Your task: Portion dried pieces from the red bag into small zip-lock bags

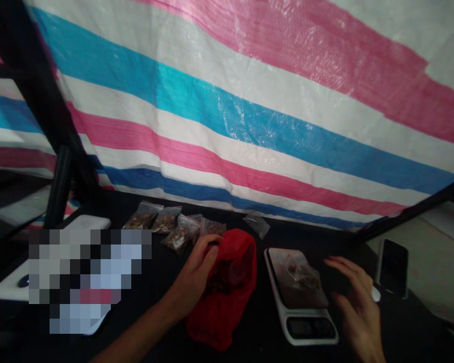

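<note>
My left hand has its thumb and fingers closed on the left rim of a red plastic bag. The bag's mouth is spread, and small dark pieces lie inside, hard to make out. To its right is a white digital kitchen scale with a dark display. A small clear plastic bag with some brownish contents rests on the scale's plate. My right hand hovers just right of the scale, fingers apart, holding nothing. Several filled zip bags of brown bits lie behind my left hand.
An empty-looking clear bag lies near the back edge of the black table. A phone-like device is at the far right. On the left are a white object and a blurred-out area. A striped plastic sheet hangs behind.
</note>
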### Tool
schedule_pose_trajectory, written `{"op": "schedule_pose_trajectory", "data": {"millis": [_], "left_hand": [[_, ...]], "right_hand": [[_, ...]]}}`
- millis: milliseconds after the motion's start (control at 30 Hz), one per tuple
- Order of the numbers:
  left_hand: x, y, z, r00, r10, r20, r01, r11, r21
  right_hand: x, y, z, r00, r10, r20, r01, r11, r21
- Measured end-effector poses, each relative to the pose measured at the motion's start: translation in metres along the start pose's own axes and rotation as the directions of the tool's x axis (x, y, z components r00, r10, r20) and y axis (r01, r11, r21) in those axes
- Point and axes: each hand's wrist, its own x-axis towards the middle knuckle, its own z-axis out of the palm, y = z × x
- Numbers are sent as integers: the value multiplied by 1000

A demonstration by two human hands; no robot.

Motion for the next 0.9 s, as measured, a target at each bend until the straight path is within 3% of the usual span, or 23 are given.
{"op": "schedule_pose_trajectory", "data": {"millis": [200,400,567,733,900], "left_hand": [[5,-5,-2,1000,-30,2,30,990,-137],[8,-5,-8,993,11,-118,-24,994,-109],[6,-3,-7,993,53,-103,-62,995,-78],[6,-1,-7,994,61,-90,-69,994,-85],[6,-4,-6,994,48,-100,-52,998,-35]], "right_hand": [[2,0,4,997,-2,80,4,1000,-29],[0,6,10,992,-12,129,13,1000,-8],[-2,6,16,981,-45,190,54,997,-46],[-3,4,21,977,-49,206,70,993,-97],[0,6,26,988,-57,140,68,995,-77]]}}
